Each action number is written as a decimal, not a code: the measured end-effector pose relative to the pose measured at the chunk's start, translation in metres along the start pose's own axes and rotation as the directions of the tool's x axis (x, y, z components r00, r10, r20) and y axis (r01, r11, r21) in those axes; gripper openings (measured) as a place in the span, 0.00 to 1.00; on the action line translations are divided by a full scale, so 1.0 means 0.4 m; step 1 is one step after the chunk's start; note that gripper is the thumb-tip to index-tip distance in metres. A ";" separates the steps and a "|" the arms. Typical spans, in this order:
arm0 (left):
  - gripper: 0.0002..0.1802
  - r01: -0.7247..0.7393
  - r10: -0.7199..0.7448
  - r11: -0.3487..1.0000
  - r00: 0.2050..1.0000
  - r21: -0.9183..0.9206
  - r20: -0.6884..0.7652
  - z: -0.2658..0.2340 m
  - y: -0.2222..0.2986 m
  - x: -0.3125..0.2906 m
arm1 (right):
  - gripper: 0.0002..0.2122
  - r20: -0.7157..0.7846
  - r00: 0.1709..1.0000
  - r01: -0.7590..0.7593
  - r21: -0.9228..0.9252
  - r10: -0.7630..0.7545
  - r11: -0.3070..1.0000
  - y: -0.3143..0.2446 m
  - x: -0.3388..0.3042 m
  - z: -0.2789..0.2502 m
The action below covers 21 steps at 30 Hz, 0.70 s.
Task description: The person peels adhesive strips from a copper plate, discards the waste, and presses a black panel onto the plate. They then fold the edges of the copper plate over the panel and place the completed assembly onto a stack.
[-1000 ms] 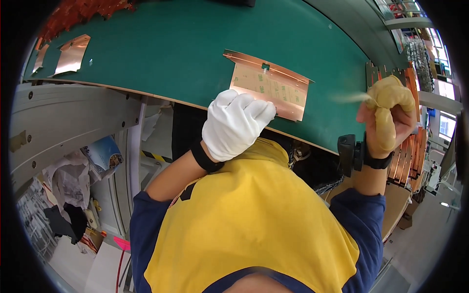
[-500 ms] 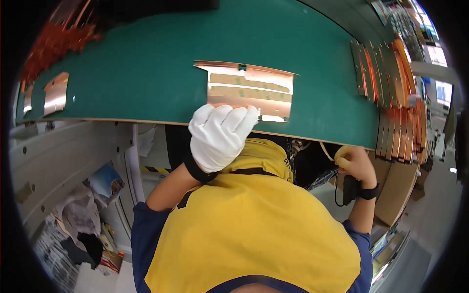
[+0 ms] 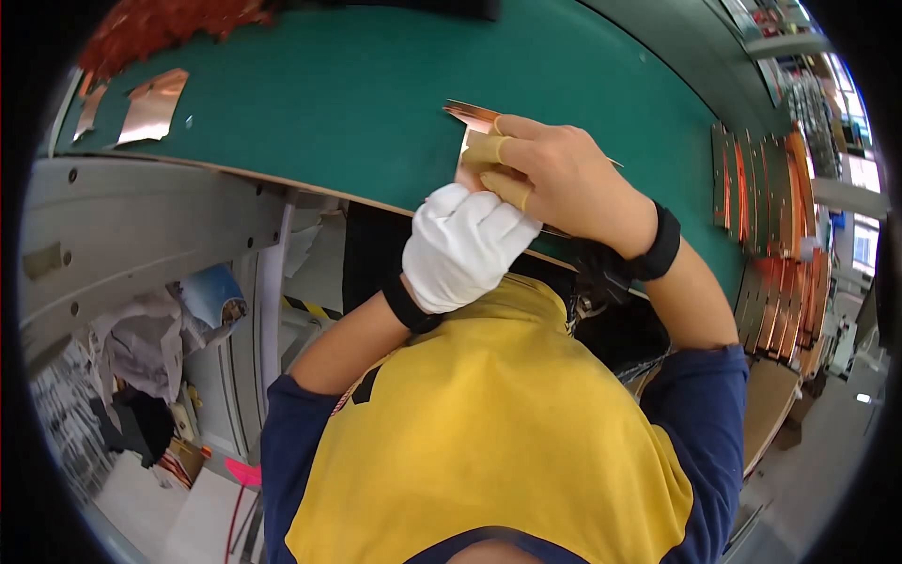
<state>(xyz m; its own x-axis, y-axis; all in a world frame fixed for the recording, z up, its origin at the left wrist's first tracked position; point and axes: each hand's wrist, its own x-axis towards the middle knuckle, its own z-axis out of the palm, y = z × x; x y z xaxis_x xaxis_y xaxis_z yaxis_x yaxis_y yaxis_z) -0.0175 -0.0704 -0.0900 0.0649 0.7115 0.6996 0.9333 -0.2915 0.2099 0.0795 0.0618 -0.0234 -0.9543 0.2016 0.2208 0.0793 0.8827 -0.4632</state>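
A shiny copper sheet lies by the near edge of the green tabletop, mostly hidden under my hands. My left hand, in a white glove, has its fingers curled closed over the sheet's near edge. Over the sheet is my right hand, bare except for yellowish finger cots on the thumb and fingers. Its fingers are bent and drawn together above the sheet's left part, close to the gloved knuckles. Whatever lies between the right fingertips is hidden.
Two copper pieces lie at the table's left, below a reddish-orange heap. At the right end stand rows of copper plates. A dark object sits at the far edge. Grey metal panelling runs below the table's left side.
My right hand has come up from beside the table, where a pale strip trailed from its fingers, onto the copper sheet. My left hand stays on the sheet. The view has shifted.
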 end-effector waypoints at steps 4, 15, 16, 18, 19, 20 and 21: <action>0.10 0.026 -0.027 0.999 0.998 -0.022 -0.048 0.001 0.003 0.004 | 0.07 0.126 0.992 0.003 0.016 -0.005 1.000 0.027 0.037 0.035; 0.14 0.034 -0.039 0.997 0.997 -0.074 -0.070 0.015 -0.004 0.000 | 0.04 0.234 0.968 -0.097 0.037 0.085 0.995 0.025 0.053 0.021; 0.14 0.039 -0.042 0.997 0.998 -0.060 -0.053 0.014 -0.003 0.000 | 0.04 0.235 0.968 -0.097 0.037 0.086 0.995 0.028 0.055 0.019; 0.13 0.050 -0.051 0.998 0.999 -0.029 -0.019 0.011 0.000 0.000 | 0.04 0.294 0.953 -0.085 0.045 0.068 0.995 0.037 0.062 0.014; 0.13 0.050 -0.051 0.998 0.998 -0.029 -0.020 0.009 0.001 0.001 | 0.05 0.322 0.945 -0.080 0.048 0.060 0.996 0.040 0.064 0.012; 0.10 0.049 -0.050 0.999 0.998 -0.022 -0.029 0.008 0.002 0.003 | 0.05 0.322 0.945 -0.079 0.047 0.059 0.996 0.041 0.062 0.012; 0.08 0.048 -0.048 0.999 0.998 -0.015 -0.037 0.008 0.004 0.005 | 0.05 0.279 0.959 -0.084 0.090 0.056 0.992 0.043 0.060 0.013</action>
<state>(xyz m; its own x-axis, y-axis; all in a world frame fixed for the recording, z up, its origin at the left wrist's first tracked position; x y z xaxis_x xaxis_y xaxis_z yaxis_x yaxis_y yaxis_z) -0.0150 -0.0674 -0.0904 0.0063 0.7004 0.7138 0.9298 -0.2669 0.2536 0.0565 0.0797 -0.0308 -0.9909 0.1238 -0.0535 0.1326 0.8209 -0.5554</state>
